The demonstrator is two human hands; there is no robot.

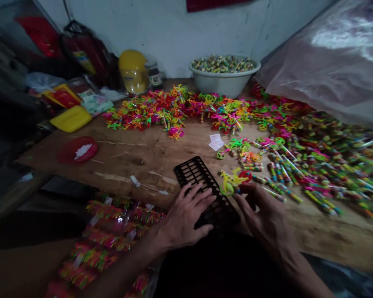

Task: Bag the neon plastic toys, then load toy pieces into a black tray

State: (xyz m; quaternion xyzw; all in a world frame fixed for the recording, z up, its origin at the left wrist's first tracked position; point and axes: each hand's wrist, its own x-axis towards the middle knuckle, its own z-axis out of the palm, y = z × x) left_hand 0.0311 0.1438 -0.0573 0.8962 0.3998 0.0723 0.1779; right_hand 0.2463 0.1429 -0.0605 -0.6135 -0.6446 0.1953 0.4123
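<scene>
A black slotted plastic tray (191, 170) lies at a slant over the table's front edge, close to my body. My left hand (189, 211) rests on it with the fingers stretched out and apart. My right hand (264, 211) is closed at the tray's right side, thumb and forefinger pinching a small yellow-green plastic toy bicycle (228, 186) with a red part. Beyond that hand lie loose toy bicycles (250, 156) and thin candy-filled tubes (278, 171).
A heap of bright toys (155, 107) spans the back of the wooden table (127, 149). Behind it stands a white basin (225, 80) full of small pieces. A yellow helmet (133, 71), red dish (77, 150) and paper slip (216, 141) lie leftward. Packed toys (102, 238) sit below.
</scene>
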